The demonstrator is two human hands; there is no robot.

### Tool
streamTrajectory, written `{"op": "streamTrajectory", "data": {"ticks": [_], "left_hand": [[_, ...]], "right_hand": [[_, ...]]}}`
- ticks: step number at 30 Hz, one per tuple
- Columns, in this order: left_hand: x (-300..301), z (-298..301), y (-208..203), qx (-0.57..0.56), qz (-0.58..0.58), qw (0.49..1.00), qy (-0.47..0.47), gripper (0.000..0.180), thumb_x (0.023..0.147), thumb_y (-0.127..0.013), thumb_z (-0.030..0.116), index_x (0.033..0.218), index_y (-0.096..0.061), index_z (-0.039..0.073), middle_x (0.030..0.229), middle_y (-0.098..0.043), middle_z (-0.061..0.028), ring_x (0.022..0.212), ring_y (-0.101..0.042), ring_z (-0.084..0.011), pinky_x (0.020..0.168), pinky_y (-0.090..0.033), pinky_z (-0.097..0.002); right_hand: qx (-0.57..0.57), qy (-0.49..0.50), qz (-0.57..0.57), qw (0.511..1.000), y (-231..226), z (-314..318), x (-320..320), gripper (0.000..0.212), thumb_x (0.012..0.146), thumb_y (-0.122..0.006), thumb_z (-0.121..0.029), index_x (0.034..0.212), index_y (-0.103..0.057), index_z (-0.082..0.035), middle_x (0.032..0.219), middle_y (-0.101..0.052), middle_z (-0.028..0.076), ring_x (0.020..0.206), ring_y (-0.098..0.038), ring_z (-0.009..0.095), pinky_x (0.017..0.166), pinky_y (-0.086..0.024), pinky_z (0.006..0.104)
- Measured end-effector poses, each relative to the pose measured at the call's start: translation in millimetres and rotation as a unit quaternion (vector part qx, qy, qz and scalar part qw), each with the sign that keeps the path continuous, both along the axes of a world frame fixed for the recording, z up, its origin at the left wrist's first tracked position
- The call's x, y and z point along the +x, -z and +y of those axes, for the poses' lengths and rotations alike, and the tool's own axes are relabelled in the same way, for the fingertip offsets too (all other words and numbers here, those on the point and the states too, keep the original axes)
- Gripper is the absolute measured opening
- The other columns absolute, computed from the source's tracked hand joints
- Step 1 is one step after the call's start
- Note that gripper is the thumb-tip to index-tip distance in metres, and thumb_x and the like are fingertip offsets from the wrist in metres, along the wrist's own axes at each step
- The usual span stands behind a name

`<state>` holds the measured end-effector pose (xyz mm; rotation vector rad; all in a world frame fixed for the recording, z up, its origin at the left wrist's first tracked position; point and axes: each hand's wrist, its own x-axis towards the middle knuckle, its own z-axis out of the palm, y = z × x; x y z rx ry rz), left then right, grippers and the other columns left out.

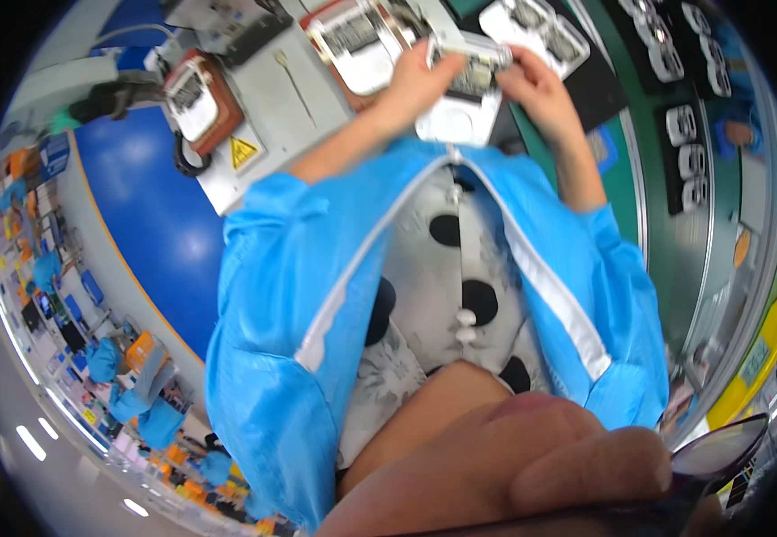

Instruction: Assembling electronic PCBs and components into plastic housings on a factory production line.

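A white plastic housing (456, 123) with an electronic board inside is held up between my two hands, in front of my chest. My left hand (414, 85) grips its left edge, with the thumb lying over the top. At its right edge, my right hand (539, 91) has its fingers closed on the rim beside the board. Just left of my left hand, a similar white housing (368, 73) sits in a brown fixture. Another open white housing (557, 40) with a board lies beyond my right hand on a black mat (605, 94).
A second brown fixture (230, 112) holding a white part stands at the bench's left end. A thin long-handled tool (297, 89) lies on the grey bench near a yellow warning label (243, 152). To the right, black trays (675, 179) carry several white parts along a green line.
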<state>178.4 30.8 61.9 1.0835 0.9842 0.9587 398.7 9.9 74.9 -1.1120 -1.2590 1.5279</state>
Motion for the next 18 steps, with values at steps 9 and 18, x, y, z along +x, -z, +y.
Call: {"op": "streamTrajectory", "data": {"ticks": [9,18], "left_hand": [[-17,26,15,0.102,0.093,0.989,-0.046,0.026,0.095,-0.067,0.022,0.110,-0.071,0.001,0.095,-0.075,-0.0093,0.089,-0.069,-0.0190,0.081,-0.055,-0.0341],[-127,109,19,0.341,0.569,0.733,-0.152,0.018,0.083,-0.074,0.024,0.089,-0.070,0.008,0.086,-0.067,-0.0143,0.085,-0.062,-0.0376,0.076,-0.047,-0.0504]], "right_hand": [[0.134,0.143,-0.229,0.954,-2,44,-47,0.024,0.098,-0.067,-0.022,0.110,-0.069,-0.002,0.075,-0.069,0.006,0.065,-0.060,0.009,0.060,-0.049,0.0280],[0.158,0.210,-0.209,0.942,53,96,13,0.027,0.096,-0.069,-0.029,0.103,-0.071,-0.003,0.066,-0.063,0.001,0.059,-0.053,0.008,0.055,-0.043,0.0278]]}}
